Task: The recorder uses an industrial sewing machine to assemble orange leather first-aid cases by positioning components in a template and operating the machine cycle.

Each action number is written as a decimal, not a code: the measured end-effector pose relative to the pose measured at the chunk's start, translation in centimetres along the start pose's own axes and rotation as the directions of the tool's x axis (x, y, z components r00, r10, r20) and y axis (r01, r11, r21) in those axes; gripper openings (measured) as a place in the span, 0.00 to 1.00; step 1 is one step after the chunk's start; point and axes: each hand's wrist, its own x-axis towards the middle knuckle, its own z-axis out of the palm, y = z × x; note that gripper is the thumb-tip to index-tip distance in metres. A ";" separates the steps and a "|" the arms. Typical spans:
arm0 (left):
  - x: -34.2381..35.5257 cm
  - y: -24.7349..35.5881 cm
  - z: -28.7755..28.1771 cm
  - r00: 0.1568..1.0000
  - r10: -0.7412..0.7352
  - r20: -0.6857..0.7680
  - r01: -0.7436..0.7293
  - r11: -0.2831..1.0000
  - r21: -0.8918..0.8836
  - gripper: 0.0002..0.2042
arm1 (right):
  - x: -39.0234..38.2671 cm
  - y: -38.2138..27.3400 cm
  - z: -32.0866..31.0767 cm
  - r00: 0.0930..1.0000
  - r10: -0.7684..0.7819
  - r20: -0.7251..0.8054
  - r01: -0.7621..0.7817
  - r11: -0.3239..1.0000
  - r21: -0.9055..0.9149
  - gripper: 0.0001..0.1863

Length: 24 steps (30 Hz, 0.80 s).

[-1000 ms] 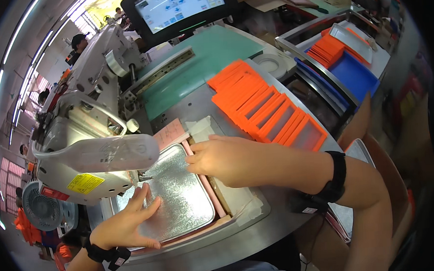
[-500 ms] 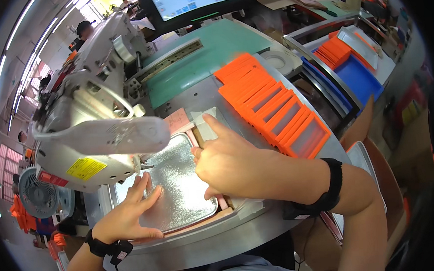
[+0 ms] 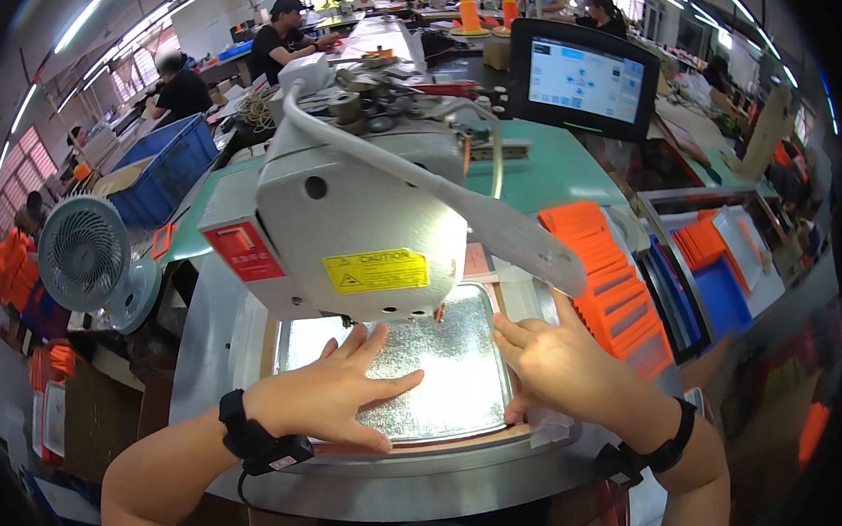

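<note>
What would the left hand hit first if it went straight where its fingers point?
Probably the white machine head, just ahead of the left hand in the picture. Its height above the silver panel is unclear, so the hand might slip underneath.

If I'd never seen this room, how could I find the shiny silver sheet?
Find the big pale machine with the yellow sticker in the middle. Right below it, the shiny silver sheet lies under the left hand. Unlike the orange frames to its right, it's silvery with rounded corners.
</note>
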 end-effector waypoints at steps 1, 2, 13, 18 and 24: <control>0.0 0.0 0.1 1.000 -0.001 0.002 0.001 1.000 0.005 0.43 | 0.0 -0.1 -0.3 1.000 -0.003 0.021 0.003 1.000 0.031 0.50; 0.0 -0.1 0.1 1.000 -0.002 0.004 0.002 1.000 0.011 0.43 | 0.0 0.0 -0.4 1.000 -0.014 0.016 0.014 0.999 0.048 0.50; -0.6 -0.4 0.0 1.000 0.002 -0.011 -0.002 1.000 0.002 0.41 | 0.4 -0.1 -0.3 0.998 -0.060 0.021 0.059 0.998 0.033 0.49; -0.6 -0.6 0.4 0.998 0.019 -0.059 -0.018 1.000 0.010 0.41 | 0.4 0.0 -0.3 0.998 -0.068 -0.006 0.068 0.997 0.022 0.49; -0.3 -0.6 0.2 1.000 0.006 -0.003 -0.006 1.000 -0.026 0.43 | 0.4 0.0 -0.5 0.995 -0.099 -0.026 0.097 0.994 -0.044 0.47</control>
